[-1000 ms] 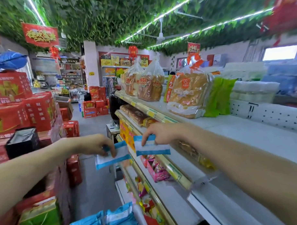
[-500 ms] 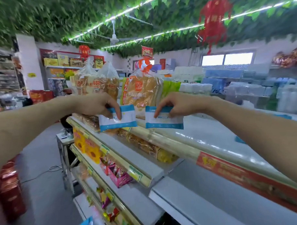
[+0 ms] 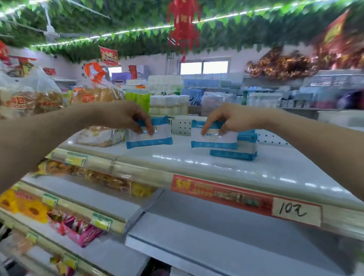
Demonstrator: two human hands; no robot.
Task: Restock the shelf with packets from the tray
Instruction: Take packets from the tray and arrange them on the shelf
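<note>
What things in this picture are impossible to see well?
Head view only:
The tray: nowhere in frame.
Print on the left packet: blurred, partly under the left hand.
The stacked packets: number hidden behind the right packet in the right hand.
The far right goods: smeared by motion blur.

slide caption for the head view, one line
Left hand holds a packet at the top shelf; right hand holds a second packet by the stack of packets.
</note>
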